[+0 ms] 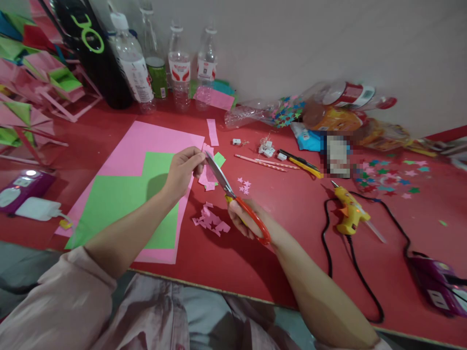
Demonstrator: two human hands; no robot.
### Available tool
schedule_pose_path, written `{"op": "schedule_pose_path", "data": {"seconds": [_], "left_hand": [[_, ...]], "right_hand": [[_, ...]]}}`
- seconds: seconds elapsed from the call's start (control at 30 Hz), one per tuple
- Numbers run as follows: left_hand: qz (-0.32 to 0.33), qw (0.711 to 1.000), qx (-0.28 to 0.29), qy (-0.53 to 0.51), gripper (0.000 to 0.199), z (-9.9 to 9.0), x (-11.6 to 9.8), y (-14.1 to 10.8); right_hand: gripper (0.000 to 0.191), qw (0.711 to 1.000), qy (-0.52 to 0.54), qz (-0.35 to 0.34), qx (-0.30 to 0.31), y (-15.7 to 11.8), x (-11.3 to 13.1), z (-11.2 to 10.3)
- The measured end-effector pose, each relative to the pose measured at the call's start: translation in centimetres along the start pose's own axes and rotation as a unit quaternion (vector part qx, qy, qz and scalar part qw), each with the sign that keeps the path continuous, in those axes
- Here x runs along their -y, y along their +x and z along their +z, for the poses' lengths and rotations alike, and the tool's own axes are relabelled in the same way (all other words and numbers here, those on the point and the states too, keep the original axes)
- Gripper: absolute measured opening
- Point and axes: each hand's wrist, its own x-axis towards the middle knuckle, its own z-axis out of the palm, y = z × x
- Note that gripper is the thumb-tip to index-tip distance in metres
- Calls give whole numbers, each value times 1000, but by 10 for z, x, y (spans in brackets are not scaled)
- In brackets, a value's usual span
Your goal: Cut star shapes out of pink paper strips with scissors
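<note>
My left hand point(184, 170) is closed in a pinch on a small piece of pink paper point(207, 148), most of it hidden by the fingers and blade. My right hand point(241, 218) grips scissors point(223, 181) with orange and yellow handles, their tips at the pinched paper. Below the blades lie pink paper scraps point(211, 221) with star-shaped holes. Several small pink stars point(244, 185) sit right of the blades. Under my left forearm are green sheets point(116, 209) on top of larger pink sheets point(156, 133).
Plastic bottles point(180, 68) and a black flask point(95, 58) stand along the wall. Striped straws point(260, 163), a cutter knife point(304, 166) and a yellow glue gun point(350, 209) with a black cord lie rightward. Colored stars point(392, 177) are scattered beyond. Paper models point(25, 121) stand left.
</note>
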Motion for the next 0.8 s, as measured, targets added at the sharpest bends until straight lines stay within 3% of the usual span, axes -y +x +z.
{"op": "schedule_pose_path", "data": {"seconds": [0.8], "left_hand": [[2,1000,12,-6,16,-1,-1,0]], "right_hand": [[53,1000,-13,8,-1,-2,5,-2]]}}
